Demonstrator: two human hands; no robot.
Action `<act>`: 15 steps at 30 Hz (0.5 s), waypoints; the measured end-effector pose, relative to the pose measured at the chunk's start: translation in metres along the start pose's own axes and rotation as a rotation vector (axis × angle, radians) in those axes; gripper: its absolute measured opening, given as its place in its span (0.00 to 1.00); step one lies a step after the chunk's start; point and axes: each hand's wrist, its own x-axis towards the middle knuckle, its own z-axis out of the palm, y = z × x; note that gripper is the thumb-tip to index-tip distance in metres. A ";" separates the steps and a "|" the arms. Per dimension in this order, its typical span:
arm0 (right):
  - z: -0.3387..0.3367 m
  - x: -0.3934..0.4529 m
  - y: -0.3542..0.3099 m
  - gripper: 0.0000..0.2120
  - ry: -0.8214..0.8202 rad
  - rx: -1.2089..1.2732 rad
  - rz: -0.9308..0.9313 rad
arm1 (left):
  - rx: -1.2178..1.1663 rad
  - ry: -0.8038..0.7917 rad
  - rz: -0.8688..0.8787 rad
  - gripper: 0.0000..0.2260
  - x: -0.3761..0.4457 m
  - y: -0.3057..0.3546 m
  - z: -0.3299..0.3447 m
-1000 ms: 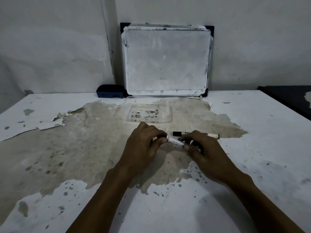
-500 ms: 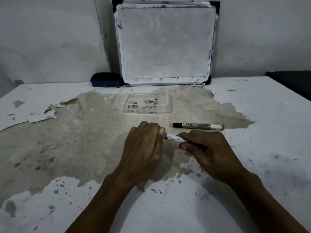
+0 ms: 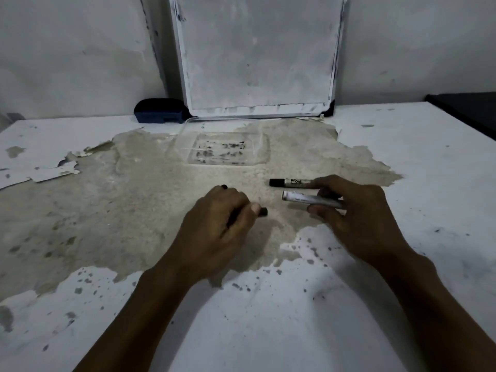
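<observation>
My left hand [image 3: 222, 224] pinches the cap [image 3: 263, 212]; my right hand [image 3: 357, 218] grips the marker [image 3: 311, 199]. I pull straight along the barrel.

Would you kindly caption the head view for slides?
Left hand grips a black cap; right hand holds the uncapped marker near another marker.

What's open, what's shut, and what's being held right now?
Marker: cap off, gripped by right hand.
Cap: off, pinched in left hand.
Second marker: capped, lying on table.
Whiteboard: blank, smudgy, leaning on wall.
Clear tray: flat, dark specks.
</observation>
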 end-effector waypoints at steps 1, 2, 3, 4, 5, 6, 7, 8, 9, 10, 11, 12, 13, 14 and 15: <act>-0.001 0.000 0.000 0.14 -0.014 -0.003 0.026 | 0.046 -0.117 0.047 0.17 -0.004 0.000 0.002; -0.002 0.000 0.001 0.12 -0.018 -0.023 0.029 | 0.082 -0.210 0.090 0.17 -0.007 0.000 0.006; -0.003 0.000 0.000 0.11 -0.016 -0.064 0.013 | 0.120 -0.269 0.126 0.17 -0.008 0.000 0.009; -0.004 -0.001 -0.002 0.10 -0.009 -0.122 -0.018 | 0.155 -0.299 0.150 0.16 -0.008 0.001 0.012; -0.003 0.000 -0.004 0.10 -0.007 -0.186 -0.057 | 0.178 -0.308 0.165 0.15 -0.008 0.001 0.013; -0.003 0.001 -0.005 0.10 -0.019 -0.250 -0.096 | 0.190 -0.300 0.179 0.14 -0.008 0.001 0.013; -0.003 0.003 -0.007 0.11 -0.044 -0.315 -0.129 | 0.196 -0.282 0.195 0.13 -0.008 0.000 0.012; -0.002 0.005 -0.009 0.12 -0.069 -0.380 -0.154 | 0.200 -0.266 0.206 0.13 -0.008 0.000 0.011; 0.000 0.008 -0.011 0.15 -0.089 -0.444 -0.173 | 0.201 -0.254 0.208 0.14 -0.008 0.000 0.010; 0.002 0.011 -0.013 0.17 -0.105 -0.499 -0.199 | 0.197 -0.245 0.200 0.17 -0.008 0.001 0.010; 0.004 0.014 -0.016 0.19 -0.119 -0.542 -0.232 | 0.189 -0.230 0.184 0.19 -0.008 0.002 0.010; 0.006 0.018 -0.020 0.21 -0.132 -0.573 -0.267 | 0.171 -0.204 0.166 0.21 -0.008 0.004 0.010; 0.006 0.022 -0.025 0.21 -0.144 -0.596 -0.295 | 0.144 -0.164 0.150 0.21 -0.007 0.004 0.009; 0.006 0.026 -0.030 0.22 -0.146 -0.620 -0.314 | 0.113 -0.111 0.137 0.21 -0.006 0.004 0.007; 0.004 0.030 -0.035 0.21 -0.138 -0.644 -0.327 | 0.090 -0.050 0.124 0.21 -0.005 0.003 0.005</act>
